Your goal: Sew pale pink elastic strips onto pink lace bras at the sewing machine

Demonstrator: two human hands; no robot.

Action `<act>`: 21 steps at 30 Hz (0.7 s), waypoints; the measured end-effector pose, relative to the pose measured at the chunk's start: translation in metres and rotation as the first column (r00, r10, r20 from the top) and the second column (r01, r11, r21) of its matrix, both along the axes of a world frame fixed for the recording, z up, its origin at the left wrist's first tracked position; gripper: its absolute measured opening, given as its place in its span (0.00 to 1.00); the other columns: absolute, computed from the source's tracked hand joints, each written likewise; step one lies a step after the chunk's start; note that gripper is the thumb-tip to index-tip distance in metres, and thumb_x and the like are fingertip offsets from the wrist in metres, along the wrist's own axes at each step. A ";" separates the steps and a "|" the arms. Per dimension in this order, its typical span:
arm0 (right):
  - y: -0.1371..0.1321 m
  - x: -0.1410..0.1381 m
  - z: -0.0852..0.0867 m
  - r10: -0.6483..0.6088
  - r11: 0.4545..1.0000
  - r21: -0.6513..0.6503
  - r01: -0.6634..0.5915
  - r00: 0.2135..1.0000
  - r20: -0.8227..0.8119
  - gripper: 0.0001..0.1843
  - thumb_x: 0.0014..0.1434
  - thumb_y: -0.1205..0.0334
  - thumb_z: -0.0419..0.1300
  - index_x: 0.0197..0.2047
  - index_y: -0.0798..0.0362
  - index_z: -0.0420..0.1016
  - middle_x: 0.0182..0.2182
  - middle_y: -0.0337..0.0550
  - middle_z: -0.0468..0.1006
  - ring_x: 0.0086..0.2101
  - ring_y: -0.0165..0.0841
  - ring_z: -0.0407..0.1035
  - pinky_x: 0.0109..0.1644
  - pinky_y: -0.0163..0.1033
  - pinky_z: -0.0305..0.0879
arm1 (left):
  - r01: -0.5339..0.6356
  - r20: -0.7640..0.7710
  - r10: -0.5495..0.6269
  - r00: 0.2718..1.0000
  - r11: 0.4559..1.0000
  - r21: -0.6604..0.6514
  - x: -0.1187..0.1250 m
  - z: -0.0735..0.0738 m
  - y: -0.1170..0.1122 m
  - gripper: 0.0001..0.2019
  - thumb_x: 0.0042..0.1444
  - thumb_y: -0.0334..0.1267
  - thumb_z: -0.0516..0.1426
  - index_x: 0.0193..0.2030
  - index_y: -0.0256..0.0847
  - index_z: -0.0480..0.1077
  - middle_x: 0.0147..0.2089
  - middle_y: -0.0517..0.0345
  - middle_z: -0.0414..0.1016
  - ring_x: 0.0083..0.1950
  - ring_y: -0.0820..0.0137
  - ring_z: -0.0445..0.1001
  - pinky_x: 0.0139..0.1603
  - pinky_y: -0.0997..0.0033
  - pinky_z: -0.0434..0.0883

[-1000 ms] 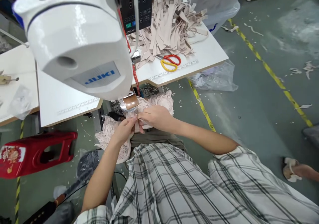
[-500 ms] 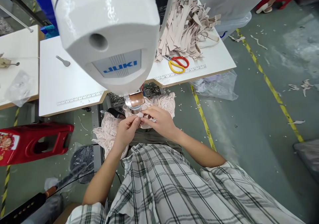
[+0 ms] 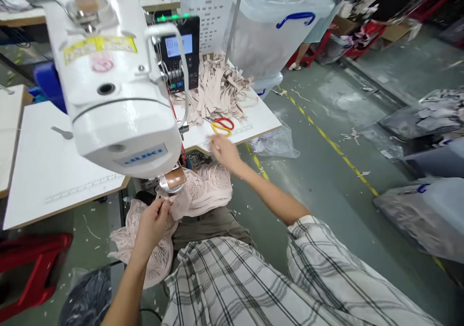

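A pale pink lace bra [image 3: 208, 190] hangs around the head of a white JUKI sewing machine [image 3: 126, 123], its cups spread on both sides. My left hand [image 3: 152, 222] is closed, thumb and fingers pinching the bra's fabric just below the brown presser area. Over the table's front edge, my right hand [image 3: 225, 153] is raised away from the bra, fingers curled and smeared by motion. Red-and-yellow-handled scissors [image 3: 222, 126] lie on the table just beyond it. Behind them is a heap of beige fabric strips [image 3: 221, 86].
The white tabletop [image 3: 43, 152] has a printed ruler along its front. A control panel [image 3: 179, 45] stands beside the machine. Clear bins [image 3: 268, 31] with blue handles stand at the back right. A plastic bag [image 3: 277, 142] hangs beneath the table; a red stool [image 3: 36, 273] is at left.
My right hand has left the bra and moved forward toward the scissors and strips. My left hand keeps its pinch on the bra. The head view has tilted up and turned right.
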State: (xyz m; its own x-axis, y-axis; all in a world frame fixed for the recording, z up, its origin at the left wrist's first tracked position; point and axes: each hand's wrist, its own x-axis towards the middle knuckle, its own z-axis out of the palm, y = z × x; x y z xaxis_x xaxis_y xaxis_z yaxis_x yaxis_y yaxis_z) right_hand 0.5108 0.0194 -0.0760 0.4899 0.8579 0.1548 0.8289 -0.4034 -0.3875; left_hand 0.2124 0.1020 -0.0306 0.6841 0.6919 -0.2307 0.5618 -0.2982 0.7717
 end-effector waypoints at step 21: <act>-0.119 -0.111 0.055 0.384 0.913 -0.017 -0.407 0.876 -0.293 0.17 0.62 0.56 0.60 0.53 0.47 0.72 0.50 0.49 0.78 0.37 0.40 0.75 0.36 0.44 0.71 | -0.096 0.200 0.391 0.898 0.618 -0.780 -0.005 0.006 -0.021 0.15 0.60 0.48 0.59 0.30 0.38 0.69 0.30 0.60 0.68 0.27 0.78 0.63 0.28 0.77 0.62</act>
